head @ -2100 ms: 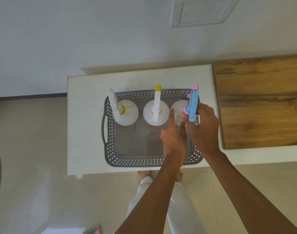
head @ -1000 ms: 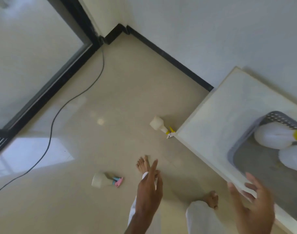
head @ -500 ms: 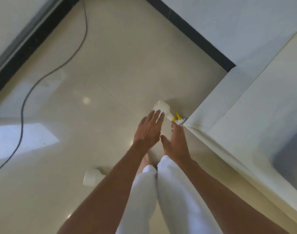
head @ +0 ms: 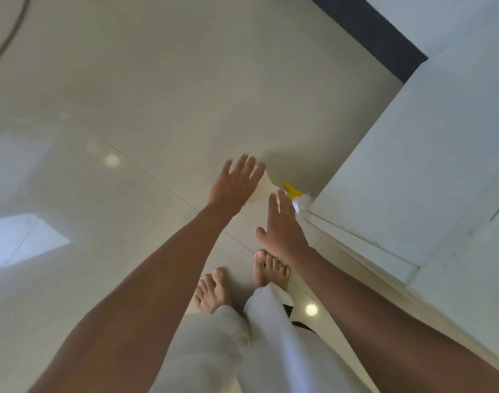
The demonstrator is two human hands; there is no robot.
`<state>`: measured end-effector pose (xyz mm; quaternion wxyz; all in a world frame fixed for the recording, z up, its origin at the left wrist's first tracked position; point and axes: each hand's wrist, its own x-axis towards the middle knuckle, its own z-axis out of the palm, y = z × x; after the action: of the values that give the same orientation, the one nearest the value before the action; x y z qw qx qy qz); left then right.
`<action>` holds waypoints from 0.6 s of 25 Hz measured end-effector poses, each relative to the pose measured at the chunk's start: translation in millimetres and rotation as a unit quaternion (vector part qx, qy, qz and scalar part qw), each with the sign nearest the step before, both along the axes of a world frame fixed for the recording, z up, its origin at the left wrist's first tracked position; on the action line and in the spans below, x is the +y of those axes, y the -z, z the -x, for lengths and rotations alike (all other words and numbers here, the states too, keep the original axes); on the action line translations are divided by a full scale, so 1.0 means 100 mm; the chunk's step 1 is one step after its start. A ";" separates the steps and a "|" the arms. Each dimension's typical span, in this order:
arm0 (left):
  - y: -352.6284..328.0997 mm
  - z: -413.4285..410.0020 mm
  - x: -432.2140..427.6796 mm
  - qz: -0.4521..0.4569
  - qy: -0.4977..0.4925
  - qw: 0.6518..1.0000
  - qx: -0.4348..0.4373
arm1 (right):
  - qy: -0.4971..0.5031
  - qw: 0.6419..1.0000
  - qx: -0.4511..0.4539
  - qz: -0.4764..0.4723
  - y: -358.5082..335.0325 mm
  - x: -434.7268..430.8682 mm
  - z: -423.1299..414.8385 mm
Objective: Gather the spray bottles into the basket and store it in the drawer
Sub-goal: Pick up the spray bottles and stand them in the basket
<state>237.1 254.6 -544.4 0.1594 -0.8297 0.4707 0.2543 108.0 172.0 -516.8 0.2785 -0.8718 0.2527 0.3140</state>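
A white spray bottle with a yellow trigger head lies on its side on the floor, against the corner of the white cabinet. My left hand hovers over the bottle's body with fingers spread and hides most of it. My right hand is open just in front of the nozzle end, fingers extended toward it. Neither hand grips the bottle. The basket and the other bottles are out of view.
Glossy beige floor tiles spread to the left and behind. My bare feet and white trousers stand below the hands. A dark skirting strip runs along the wall at top right. A cable curves at top left.
I turned from the basket on the cabinet top down to the floor. Both hands have dropped closer to the fallen yellow-headed bottle, the left now over its body.
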 end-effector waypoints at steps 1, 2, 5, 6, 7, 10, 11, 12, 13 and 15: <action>0.02 -0.03 -0.01 0.007 -0.001 1.000 0.008 | 0.006 1.000 -0.017 0.007 -0.02 0.03 0.01; 0.00 -0.05 0.01 0.014 -0.004 1.000 0.012 | 0.013 0.999 -0.034 0.010 -0.05 0.06 0.01; -0.22 -0.04 0.27 0.007 -0.050 0.998 0.034 | 0.041 0.998 -0.048 -0.010 -0.32 0.19 0.01; -0.35 -0.02 0.43 0.004 -0.086 0.995 0.054 | 0.050 0.997 -0.049 -0.018 -0.46 0.24 0.03; -0.50 0.00 0.61 0.005 -0.134 0.988 0.079 | 0.059 0.997 -0.050 -0.029 -0.60 0.28 0.06; -1.19 0.21 1.18 0.056 -0.301 0.945 0.119 | 0.108 0.989 -0.052 -0.087 -1.24 0.48 0.16; -1.48 0.33 1.32 0.093 -0.349 0.924 0.126 | 0.140 0.982 -0.059 -0.108 -1.52 0.56 0.17; -1.79 0.47 1.39 0.135 -0.395 0.899 0.136 | 0.179 0.973 -0.069 -0.128 -1.81 0.63 0.17; -2.15 0.60 1.41 0.178 -0.438 0.869 0.144 | 0.219 0.961 -0.087 -0.143 -2.16 0.69 0.16; -2.83 0.82 1.36 0.252 -0.510 0.808 0.152 | 0.282 0.937 -0.135 -0.158 -2.82 0.78 0.16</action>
<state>154.6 390.7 -261.6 -0.2813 -0.9123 0.0452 0.2941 91.5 250.2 -234.7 0.5211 -0.7440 0.3949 0.1377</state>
